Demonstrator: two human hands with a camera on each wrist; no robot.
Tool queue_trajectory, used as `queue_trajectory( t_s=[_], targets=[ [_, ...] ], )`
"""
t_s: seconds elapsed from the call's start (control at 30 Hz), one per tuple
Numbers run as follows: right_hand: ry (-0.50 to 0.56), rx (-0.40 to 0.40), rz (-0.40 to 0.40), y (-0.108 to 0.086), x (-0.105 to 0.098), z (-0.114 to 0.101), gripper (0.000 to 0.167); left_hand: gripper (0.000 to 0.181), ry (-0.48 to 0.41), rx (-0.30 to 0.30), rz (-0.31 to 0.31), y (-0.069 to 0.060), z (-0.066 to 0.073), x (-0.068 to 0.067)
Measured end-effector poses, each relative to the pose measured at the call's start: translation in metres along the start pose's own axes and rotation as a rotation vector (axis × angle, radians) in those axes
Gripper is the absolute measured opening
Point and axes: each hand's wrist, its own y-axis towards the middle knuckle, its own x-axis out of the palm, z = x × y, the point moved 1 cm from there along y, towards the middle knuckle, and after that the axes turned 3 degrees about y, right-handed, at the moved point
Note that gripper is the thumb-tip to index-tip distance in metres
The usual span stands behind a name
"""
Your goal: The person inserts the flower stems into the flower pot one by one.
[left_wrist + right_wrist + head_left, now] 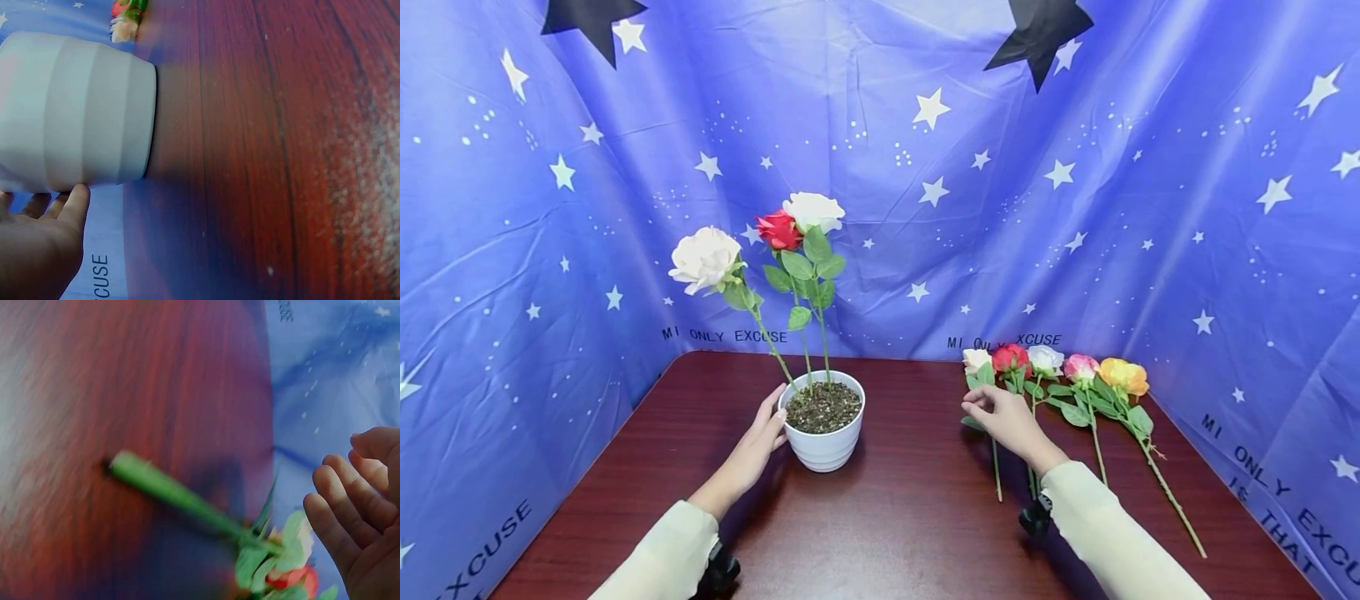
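Observation:
My left hand (752, 450) rests its fingers against the left side of a white ribbed pot (824, 454). Dark soil (823, 410) fills the pot, and three artificial roses stand in it: a white rose (705, 258) leaning left, a red rose (779, 230) and another white rose (815, 212). Above the lying flowers hovers my right hand (1011, 423), fingers loosely bent and holding nothing. Nearest to it are a cream rose (977, 360) and a red rose (1011, 358); the hand hides part of their stems. A green stem (162, 487) shows below that hand in the right wrist view.
Further right on the brown table (910, 500) lie a white rose (1046, 360), a pink rose (1081, 367) and a yellow-orange rose (1123, 377), blooms toward the back. A blue star-patterned cloth (880, 275) hangs behind the table and along both sides.

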Motion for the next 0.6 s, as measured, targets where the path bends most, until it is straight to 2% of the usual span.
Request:
queue_trajectory(
  t_s=[0.2,0.4,0.6],
  targets=[
    [-0.017,0.094,0.015,-0.005,-0.006,0.018,0.016,0.055,-0.003,0.001,0.000,0.001,0.000,0.000],
    [0.022,0.222,-0.031,-0.012,-0.006,0.029,0.020,0.055,-0.006,-0.008,-0.005,0.000,0.001,0.001],
    [0.057,0.285,-0.056,-0.014,-0.003,0.036,0.022,0.055,-0.008,-0.016,-0.001,0.001,0.001,0.001]
  ],
)
